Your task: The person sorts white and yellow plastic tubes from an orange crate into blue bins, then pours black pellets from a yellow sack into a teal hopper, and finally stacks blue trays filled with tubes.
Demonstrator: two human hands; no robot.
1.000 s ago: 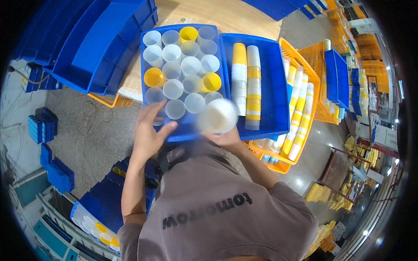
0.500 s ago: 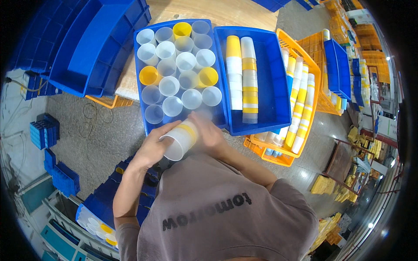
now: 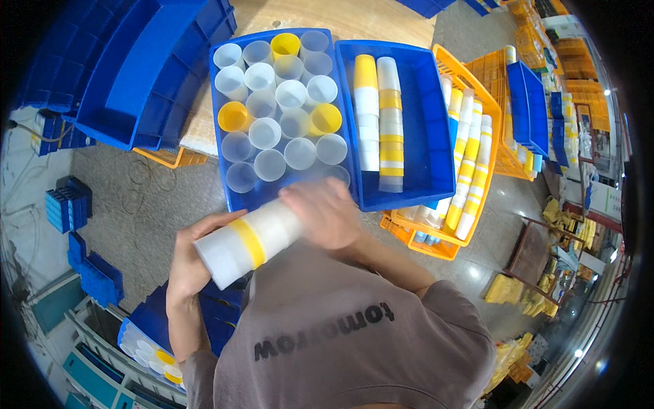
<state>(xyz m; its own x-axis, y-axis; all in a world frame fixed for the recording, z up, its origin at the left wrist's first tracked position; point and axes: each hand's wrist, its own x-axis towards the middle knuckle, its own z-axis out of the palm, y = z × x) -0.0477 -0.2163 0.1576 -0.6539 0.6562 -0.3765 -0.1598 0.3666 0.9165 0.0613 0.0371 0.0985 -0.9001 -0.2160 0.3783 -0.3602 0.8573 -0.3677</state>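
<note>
A stack of nested cups [image 3: 262, 232], mostly whitish and translucent with one yellow band, lies slanted across the front of my chest. My left hand [image 3: 192, 255] is closed round its lower left end from the outer side. My right hand [image 3: 325, 213], smeared by motion, curls over the upper right end. Just beyond the right hand, a translucent cup [image 3: 338, 175] is partly hidden at the near edge of a blue tray [image 3: 229, 193]. Rows of upright white, clear and yellow cups [image 3: 299, 155] fill much of that tray.
A blue bin [image 3: 426, 153] on the right holds two lying cup stacks [image 3: 391, 129]. Beyond it, an orange crate [image 3: 485, 204] carries more long stacks. A large empty-looking blue bin [image 3: 146, 75] tilts at the left, beside the wooden tabletop [image 3: 327, 17].
The stack has shifted down and left, and more of its length shows. My left hand moved outward with it. The right hand now lies over the upper end, and a cup shows behind it.
</note>
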